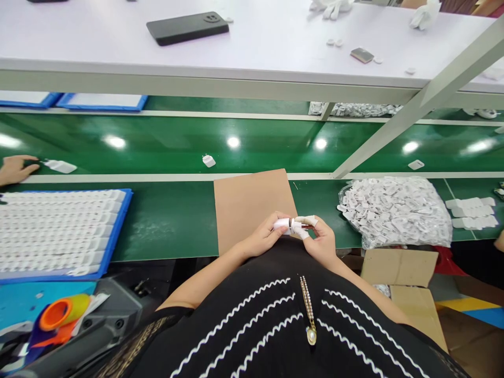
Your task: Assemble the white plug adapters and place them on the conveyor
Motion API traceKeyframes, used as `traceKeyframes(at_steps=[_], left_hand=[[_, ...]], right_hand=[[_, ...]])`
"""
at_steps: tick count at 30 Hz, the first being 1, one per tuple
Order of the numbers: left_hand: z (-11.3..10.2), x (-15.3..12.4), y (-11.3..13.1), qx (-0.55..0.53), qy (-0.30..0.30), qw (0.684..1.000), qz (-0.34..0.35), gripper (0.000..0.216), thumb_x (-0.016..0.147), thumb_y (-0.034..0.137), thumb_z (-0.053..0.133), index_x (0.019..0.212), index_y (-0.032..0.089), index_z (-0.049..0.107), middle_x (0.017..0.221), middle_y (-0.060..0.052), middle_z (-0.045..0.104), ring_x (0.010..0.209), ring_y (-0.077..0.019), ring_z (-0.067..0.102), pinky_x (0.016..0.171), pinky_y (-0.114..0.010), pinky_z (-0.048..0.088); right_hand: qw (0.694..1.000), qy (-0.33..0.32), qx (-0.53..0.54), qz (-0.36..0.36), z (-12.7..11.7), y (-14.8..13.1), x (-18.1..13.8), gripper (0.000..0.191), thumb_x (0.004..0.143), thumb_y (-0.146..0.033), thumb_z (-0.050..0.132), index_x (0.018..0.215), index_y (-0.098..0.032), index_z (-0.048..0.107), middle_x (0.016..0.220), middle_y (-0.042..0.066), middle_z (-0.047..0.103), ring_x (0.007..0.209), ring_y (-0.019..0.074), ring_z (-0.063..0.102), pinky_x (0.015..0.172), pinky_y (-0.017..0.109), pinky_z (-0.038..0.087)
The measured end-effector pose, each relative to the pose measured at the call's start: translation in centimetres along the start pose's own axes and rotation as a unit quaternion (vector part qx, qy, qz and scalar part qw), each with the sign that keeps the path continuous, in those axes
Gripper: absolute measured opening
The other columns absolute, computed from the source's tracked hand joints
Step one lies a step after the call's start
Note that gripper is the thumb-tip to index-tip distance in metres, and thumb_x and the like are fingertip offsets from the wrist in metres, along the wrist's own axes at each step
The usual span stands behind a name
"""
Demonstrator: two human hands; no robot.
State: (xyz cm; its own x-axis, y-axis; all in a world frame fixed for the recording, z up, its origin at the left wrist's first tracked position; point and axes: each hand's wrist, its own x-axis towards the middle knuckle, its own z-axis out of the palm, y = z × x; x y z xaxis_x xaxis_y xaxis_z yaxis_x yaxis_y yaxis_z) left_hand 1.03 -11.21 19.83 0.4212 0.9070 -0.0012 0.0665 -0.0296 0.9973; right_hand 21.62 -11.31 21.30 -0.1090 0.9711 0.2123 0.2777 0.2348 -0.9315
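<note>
In front of my body, both hands meet over the near edge of a brown cardboard sheet [254, 207]. My left hand [263, 236] is closed around a small white plastic charger housing [280, 224]. White finger cots cover fingertips of my right hand [323, 241], which pinches a small white end piece [296, 227] against the housing's right end. Thin reddish-brown bits show between the right fingers; their kind is unclear. Whether the two white pieces are joined cannot be made out.
A blue tray [128, 210] holding rows of white housings lies left. To the right sits a clear bag of white plastic parts [396, 210]. One white housing [209, 160] rests on the green conveyor [165, 142]. A slanted metal post [388, 139] rises right; another person's hand [18, 169] is far left.
</note>
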Motion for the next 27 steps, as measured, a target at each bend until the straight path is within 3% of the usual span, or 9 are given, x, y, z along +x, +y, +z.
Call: traceKeyframes(at_steps=[13,22,27], left_hand=[[-0.3,0.0,-0.2,0.038,-0.030,0.998,0.042,0.034,0.106,0.045,0.045,0.130,0.022,0.051,0.124,-0.010,0.058,0.112,-0.0229,0.058,0.103,-0.042,0.047],[0.1,0.2,-0.9,0.071,-0.053,0.992,0.085,0.031,0.107,0.042,0.044,0.130,0.021,0.048,0.120,-0.011,0.056,0.106,-0.0222,0.058,0.097,-0.042,0.050],[0.4,0.2,-1.1,0.079,-0.069,0.978,0.178,0.028,0.107,0.035,0.046,0.131,0.021,0.044,0.114,-0.009,0.056,0.100,-0.0196,0.059,0.089,-0.037,0.052]], right_hand=[[0.999,-0.027,-0.028,-0.039,-0.3,-0.6,0.3,0.013,0.091,-0.026,0.070,0.099,-0.023,0.079,0.094,0.005,0.075,0.079,0.0191,0.070,0.076,0.032,0.061],[0.999,-0.031,0.033,0.022,-0.6,-0.3,0.0,0.014,0.084,-0.036,0.081,0.087,-0.022,0.078,0.085,0.005,0.071,0.074,0.0193,0.070,0.068,0.031,0.062],[0.994,-0.085,0.036,0.055,-1.5,-0.9,0.0,0.025,0.080,-0.044,0.086,0.084,-0.021,0.077,0.081,0.004,0.070,0.070,0.0185,0.068,0.065,0.030,0.061]])
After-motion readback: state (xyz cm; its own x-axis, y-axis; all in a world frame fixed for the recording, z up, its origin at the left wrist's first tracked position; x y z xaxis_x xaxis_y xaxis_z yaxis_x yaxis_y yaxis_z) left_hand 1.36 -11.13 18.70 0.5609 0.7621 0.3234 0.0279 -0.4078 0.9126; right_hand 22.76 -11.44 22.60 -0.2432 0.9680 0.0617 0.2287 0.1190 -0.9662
